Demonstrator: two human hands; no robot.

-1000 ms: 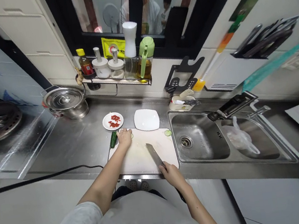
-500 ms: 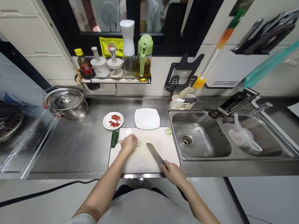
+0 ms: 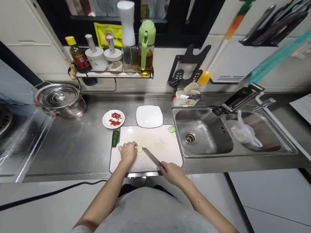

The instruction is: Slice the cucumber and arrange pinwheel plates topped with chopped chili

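Observation:
A white cutting board [image 3: 161,153] lies on the steel counter in front of me. My left hand [image 3: 127,152] rests curled on the board, its fingers pressed on a pale green cucumber piece whose cut end [image 3: 139,149] shows at the fingertips. My right hand [image 3: 172,173] grips the handle of a knife [image 3: 151,157]; the blade angles toward that cut end. A green cucumber stub [image 3: 115,137] lies just off the board's left corner. One loose slice [image 3: 171,129] sits at the board's far right corner.
Behind the board stand a small plate of chopped red chili [image 3: 114,119] and a white square plate [image 3: 149,116]. A double sink [image 3: 206,140] with a plastic bag [image 3: 243,134] lies right. A lidded pot [image 3: 58,100] and a condiment shelf [image 3: 112,70] are at the back.
My left hand slid from the board's far edge toward me, bringing the cucumber piece along. The knife blade swung left to meet it. The view tilted down slightly.

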